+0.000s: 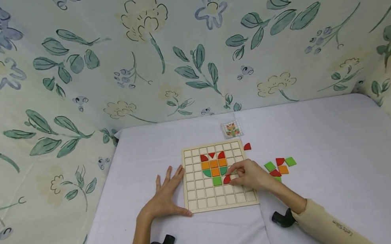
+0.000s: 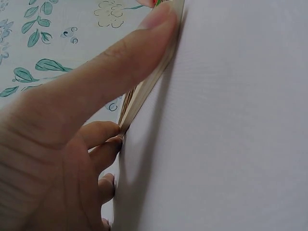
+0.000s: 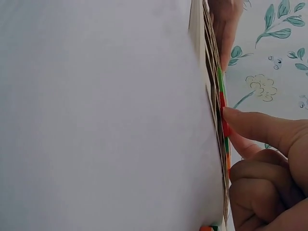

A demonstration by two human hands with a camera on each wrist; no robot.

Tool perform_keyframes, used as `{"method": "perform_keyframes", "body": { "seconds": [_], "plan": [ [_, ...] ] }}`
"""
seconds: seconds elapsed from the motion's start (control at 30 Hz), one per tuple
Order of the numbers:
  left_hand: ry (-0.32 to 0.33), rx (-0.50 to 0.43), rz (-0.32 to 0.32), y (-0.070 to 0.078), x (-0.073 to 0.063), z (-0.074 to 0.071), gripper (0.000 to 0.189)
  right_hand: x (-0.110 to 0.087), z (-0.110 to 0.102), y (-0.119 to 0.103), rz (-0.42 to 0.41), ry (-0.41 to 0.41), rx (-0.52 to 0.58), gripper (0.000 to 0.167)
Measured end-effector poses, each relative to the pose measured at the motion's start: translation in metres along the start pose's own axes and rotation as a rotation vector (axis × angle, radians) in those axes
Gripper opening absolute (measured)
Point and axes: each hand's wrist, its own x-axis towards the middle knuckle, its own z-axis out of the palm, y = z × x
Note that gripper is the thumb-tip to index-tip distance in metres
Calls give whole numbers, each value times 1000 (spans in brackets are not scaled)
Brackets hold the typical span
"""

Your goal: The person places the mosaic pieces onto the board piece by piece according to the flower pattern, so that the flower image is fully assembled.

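A square wooden grid board (image 1: 204, 205) lies on the cloth, with red, orange and green tiles set in its cells in a tulip-like pattern. My left hand (image 1: 165, 198) is spread at the board's left side, fingertips and thumb against its edge. Over the board's right half, my right hand (image 1: 250, 175) pinches a red petal-shaped tile (image 1: 227, 180) between thumb and index finger, in the cell right of a light green square tile (image 1: 217, 181). In the right wrist view the thumb's tip meets the red tile (image 3: 224, 115), and the other fingers are curled.
Loose red, green and orange tiles (image 1: 283, 169) lie in a cluster right of the board. A single red quarter-round tile (image 1: 247, 146) sits by its upper right corner. Behind the board is a small pattern card (image 1: 232, 129). A floral curtain (image 1: 189, 59) hangs beyond the table.
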Motion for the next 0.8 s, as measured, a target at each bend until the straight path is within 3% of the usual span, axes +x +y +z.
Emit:
{"method": "perform_keyframes", "body": {
  "seconds": [0.43, 0.8],
  "plan": [
    [-2, 7, -11, 1, 0, 0, 141, -1, 0, -5, 43, 26, -9, 17],
    [3, 9, -20, 2, 0, 0, 142, -1, 0, -3, 23, 27, -7, 18]
  ]
}}
